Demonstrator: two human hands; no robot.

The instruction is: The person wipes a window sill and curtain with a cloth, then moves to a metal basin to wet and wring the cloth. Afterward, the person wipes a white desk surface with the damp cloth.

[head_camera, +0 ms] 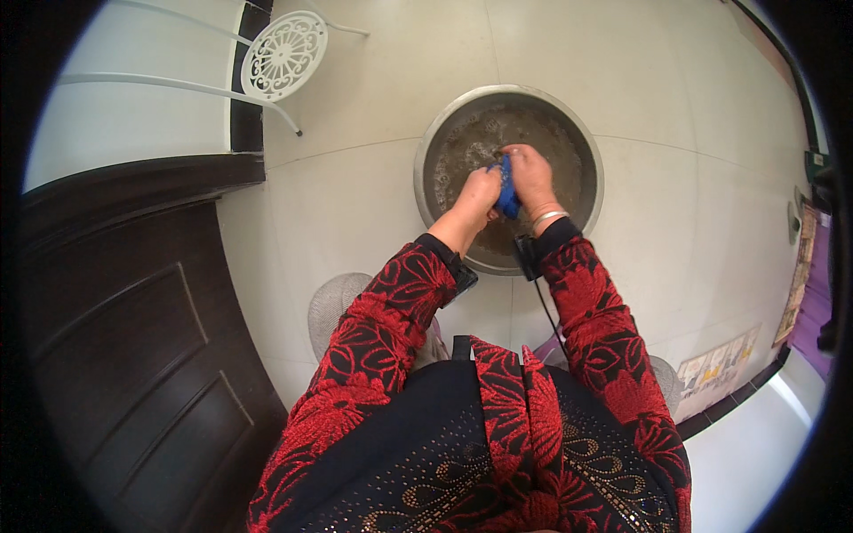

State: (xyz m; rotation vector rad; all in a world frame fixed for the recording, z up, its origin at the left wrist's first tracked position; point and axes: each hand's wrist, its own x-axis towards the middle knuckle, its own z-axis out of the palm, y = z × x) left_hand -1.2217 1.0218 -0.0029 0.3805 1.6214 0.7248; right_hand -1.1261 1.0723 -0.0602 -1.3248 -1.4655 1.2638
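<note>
Both my hands grip a wet blue cloth (pixel 508 190) over a round metal basin (pixel 424 173) that stands on the floor before me. My left hand (pixel 478 194) closes around the cloth's left side, its fingers mostly hidden beneath it. On the other side, my right hand (pixel 531 174) holds the upper right part, thumb side towards the left. Murky brown water (pixel 560 146) with patches of suds fills the lower part of the basin. A pale bangle (pixel 550 216) circles my right wrist.
A white metal chair with a pierced round seat (pixel 285 56) stands at the upper left. Along the left is a dark panelled door (pixel 133 346). A black cable (pixel 548 313) hangs from my right cuff. A printed mat (pixel 720 363) lies on the tiled floor (pixel 666 220) at the right.
</note>
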